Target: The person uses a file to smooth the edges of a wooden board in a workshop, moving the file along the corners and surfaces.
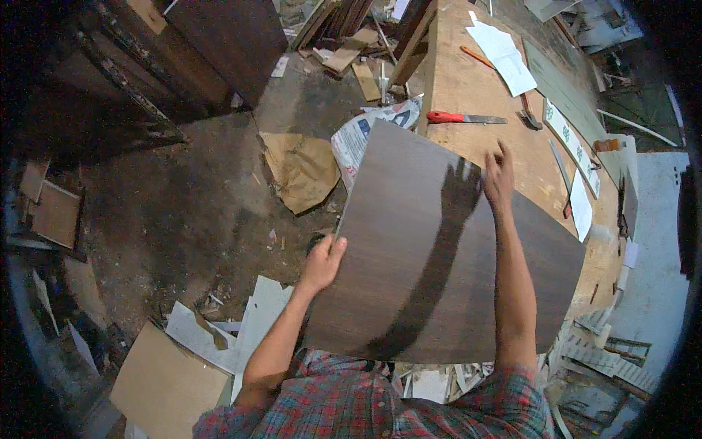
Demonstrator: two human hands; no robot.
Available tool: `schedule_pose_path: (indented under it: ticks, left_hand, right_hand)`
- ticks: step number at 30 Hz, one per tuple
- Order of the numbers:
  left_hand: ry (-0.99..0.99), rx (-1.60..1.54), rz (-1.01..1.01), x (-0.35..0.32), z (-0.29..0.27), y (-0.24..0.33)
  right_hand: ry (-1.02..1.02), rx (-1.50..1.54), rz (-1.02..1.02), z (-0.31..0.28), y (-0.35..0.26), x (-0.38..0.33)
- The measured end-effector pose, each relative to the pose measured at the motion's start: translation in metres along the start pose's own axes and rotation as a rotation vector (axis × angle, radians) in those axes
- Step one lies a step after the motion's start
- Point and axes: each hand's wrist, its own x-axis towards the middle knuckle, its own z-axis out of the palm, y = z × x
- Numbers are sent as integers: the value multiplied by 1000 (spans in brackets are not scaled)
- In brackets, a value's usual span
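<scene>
A dark brown wood-grain panel point(395, 241) lies in front of my body, its right part over the workbench point(461, 73) and its left part beyond the bench edge. My left hand point(322, 265) grips the panel's left edge, thumb on top and fingers hidden beneath. Over the panel's far edge, my right hand point(499, 179) is raised with its fingers apart and nothing in it. Its shadow falls across the panel. Just beyond, a red-handled tool with a flat metal blade point(468, 118) rests on the bench; whether it is a file or a knife I cannot tell.
Farther along the bench lie a hammer point(528, 115), white paper point(501, 55) and a white strip with green marks point(570, 146). Left of the bench, a printed sack point(352, 143) and brown paper point(300, 172) lie on the floor. Board offcuts point(172, 373) lie at lower left.
</scene>
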Motion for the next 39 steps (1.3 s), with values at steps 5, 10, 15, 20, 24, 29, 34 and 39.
schedule_pose_path:
  ticks: [5, 10, 15, 20, 24, 29, 34, 39]
  left_hand:
    - [-234, -6, -126, -43, -23, -31]
    - [-555, 84, -348, -98, -58, -60]
    - [-1008, 374, -382, -102, -93, -46]
    - [-1087, 113, -216, -93, -99, -50]
    - [-1216, 169, -274, -84, -89, -70]
    - [-1189, 290, -272, -80, -87, -41]
    - [-1121, 353, -120, -93, -88, -54]
    - [-968, 339, -131, -95, -80, -48]
  right_hand:
    - [-239, -242, 285, 105, -31, 111]
    - [-356, -158, 506, 120, 7, 137]
    - [52, 598, 772, 124, -11, 126]
    - [72, 1087, 774, 35, 11, 59]
    - [239, 1008, 787, -38, -62, -67]
    - [442, 865, 820, -116, -145, -287]
    - [522, 467, 1119, -99, -207, -528]
    - [358, 257, 1090, -21, -292, -643]
